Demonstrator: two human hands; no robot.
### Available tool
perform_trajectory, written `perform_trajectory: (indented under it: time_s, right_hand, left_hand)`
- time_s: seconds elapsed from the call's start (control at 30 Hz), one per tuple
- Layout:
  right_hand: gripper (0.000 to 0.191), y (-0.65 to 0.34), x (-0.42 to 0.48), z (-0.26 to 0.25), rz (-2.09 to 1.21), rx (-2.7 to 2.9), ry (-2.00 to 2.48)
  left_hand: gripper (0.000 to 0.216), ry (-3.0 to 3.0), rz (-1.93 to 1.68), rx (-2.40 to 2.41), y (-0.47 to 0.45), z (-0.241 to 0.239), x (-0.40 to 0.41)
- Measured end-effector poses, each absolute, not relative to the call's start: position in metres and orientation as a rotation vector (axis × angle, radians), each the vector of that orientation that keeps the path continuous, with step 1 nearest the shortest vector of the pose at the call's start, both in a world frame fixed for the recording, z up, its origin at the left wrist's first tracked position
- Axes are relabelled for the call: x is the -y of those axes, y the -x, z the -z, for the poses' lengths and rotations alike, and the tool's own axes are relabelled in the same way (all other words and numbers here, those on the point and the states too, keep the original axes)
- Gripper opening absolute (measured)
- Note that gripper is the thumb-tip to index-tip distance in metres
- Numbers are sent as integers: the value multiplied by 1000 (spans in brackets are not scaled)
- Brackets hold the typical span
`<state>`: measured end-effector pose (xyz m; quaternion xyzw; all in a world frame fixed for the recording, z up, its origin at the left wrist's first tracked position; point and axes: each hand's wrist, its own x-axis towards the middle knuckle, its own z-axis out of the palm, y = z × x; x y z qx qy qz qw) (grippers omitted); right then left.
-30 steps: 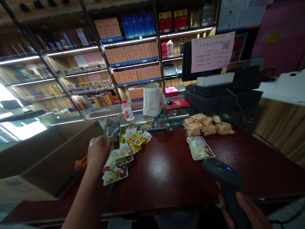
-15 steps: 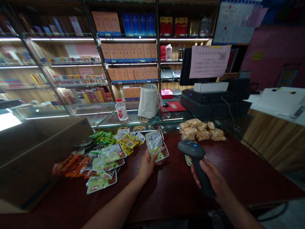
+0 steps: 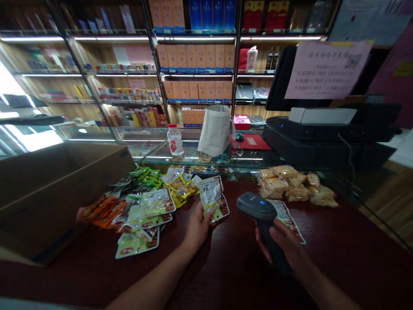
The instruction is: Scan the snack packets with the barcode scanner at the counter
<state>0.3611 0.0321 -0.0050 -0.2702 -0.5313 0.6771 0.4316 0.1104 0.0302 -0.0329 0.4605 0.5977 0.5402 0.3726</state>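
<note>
My left hand pinches a green-and-silver snack packet by its lower edge, its printed back facing up. Wrapped around the handle of a dark barcode scanner is my right hand; a blue light glows on the scanner's top, and its head points toward the packet, apart from it. Another snack packet lies on the table beneath and behind the scanner, partly hidden by it. To the left of my left hand, similar green packets lie in a loose pile with yellow packets and orange packets.
A cardboard box stands on the left of the dark red table. Wrapped bread-like snacks sit at right. Behind are a glass counter with a bottle, a white bag and a register.
The view has turned right and come closer to the table. The scanner has moved slightly left relative to the packets, showing more of the packet behind it. Both hands keep their holds.
</note>
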Motion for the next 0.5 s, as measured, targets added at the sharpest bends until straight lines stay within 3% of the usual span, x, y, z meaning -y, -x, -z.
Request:
perform_trajectory:
  time_s: [0.2,0.5]
  right_hand:
    - [38,-371,-28,8,-1760,1229,644]
    - [46,-374,-28,3,-1781,1166,647]
  left_hand:
    - [33,-1496,-1339,-1604,-108,39,-31]
    - [30,-1534,-1248,-1620,-113,36,-29]
